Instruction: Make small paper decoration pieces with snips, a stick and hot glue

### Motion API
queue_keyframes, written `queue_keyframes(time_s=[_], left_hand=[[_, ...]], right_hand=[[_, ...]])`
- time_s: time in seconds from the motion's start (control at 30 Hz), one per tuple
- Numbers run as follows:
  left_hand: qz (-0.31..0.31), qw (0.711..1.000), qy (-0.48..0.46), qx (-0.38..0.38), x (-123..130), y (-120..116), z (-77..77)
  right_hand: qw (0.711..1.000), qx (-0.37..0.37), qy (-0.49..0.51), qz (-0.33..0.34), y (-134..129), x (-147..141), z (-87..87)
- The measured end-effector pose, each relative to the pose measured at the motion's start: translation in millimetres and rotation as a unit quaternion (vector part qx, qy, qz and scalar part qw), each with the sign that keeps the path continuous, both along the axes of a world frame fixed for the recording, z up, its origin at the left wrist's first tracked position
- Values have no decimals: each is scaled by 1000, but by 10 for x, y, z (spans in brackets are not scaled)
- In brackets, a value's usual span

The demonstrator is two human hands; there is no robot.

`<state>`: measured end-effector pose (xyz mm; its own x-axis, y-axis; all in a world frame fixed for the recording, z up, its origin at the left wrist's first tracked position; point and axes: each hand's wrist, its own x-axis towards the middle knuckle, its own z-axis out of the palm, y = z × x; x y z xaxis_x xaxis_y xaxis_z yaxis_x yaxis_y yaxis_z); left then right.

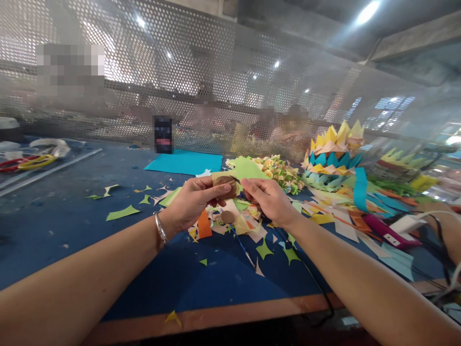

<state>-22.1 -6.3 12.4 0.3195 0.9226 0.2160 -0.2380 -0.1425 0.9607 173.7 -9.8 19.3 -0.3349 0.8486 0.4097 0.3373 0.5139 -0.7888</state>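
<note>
My left hand (198, 199) is closed, its thumb pressed on a round brown cardboard disc (227, 185). Directly behind the disc and my fingers rises a piece of light green paper (247, 168). My right hand (268, 199) is also closed, its thumb and index finger pinching at the lower right of the green paper. A thin dark edge shows between the hands; I cannot tell what it is. Below them lie paper scraps (239, 223), another small brown disc (227, 216) and a blue pen (245, 247).
A blue paper sheet (185, 162) and a phone (163, 134) are at the back. Beyond my right hand are a pile of small folded papers (283, 173) and a tiered paper crown (334, 154). Far right lies a magenta power strip (391, 233) with cords; scissors (36, 162) lie left.
</note>
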Motion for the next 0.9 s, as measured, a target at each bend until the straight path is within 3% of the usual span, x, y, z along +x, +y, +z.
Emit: queue_keyframes(time_s=[0.6,0.9], left_hand=[[-32,998,59,17,-40,37,-6],[-4,999,42,22,-53,73,-6]], right_hand=[[996,42,-80,-6,-5,28,46],[996,32,-87,-15,11,64,52]])
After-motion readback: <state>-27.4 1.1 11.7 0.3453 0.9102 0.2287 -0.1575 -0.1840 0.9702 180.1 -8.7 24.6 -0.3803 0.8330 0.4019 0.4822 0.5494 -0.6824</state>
